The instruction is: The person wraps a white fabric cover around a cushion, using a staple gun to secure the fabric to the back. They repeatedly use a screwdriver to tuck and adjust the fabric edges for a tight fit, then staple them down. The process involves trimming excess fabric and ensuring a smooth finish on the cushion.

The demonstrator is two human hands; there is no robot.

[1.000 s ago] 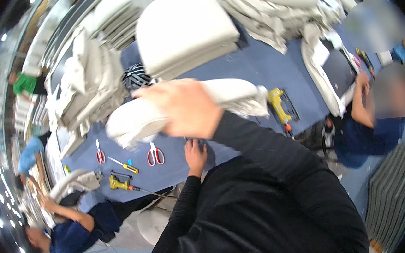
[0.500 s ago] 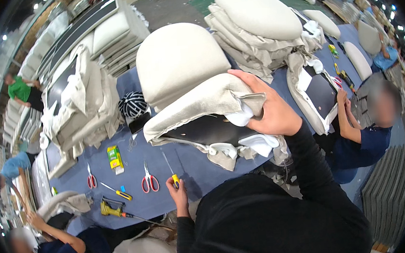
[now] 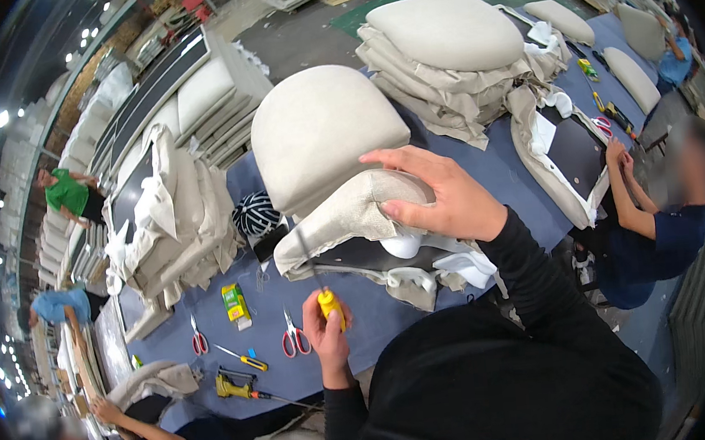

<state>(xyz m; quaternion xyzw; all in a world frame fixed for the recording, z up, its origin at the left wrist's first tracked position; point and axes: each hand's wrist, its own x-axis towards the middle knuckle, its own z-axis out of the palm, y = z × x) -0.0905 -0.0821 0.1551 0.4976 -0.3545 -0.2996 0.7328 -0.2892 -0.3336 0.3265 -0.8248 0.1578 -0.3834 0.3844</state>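
In front of me a beige fabric-covered seat cushion (image 3: 328, 211) tilts on the table, its dark underside and loose fabric edges with white padding facing me. My right hand (image 3: 444, 195) is closed on its upper right corner, thumb on the near side and fingers over the top. My left hand (image 3: 330, 343) grips a screwdriver (image 3: 330, 307) by its yellow handle. Its thin shaft points up and away, with the tip near the cushion's left end. Behind stands a finished-looking beige cushion (image 3: 324, 134).
On the blue-covered table (image 3: 372, 344) lie red-handled scissors (image 3: 294, 341), another screwdriver (image 3: 242, 357), a yellow-green box (image 3: 235, 304) and a staple gun (image 3: 235, 387). A striped cap (image 3: 256, 214) sits farther back. Cushion stacks (image 3: 440, 70) flank the far side. Co-workers work at left and right.
My left hand has raised the screwdriver from near the table toward the cushion. My right hand has shifted its grip on the corner. The view has turned slightly.
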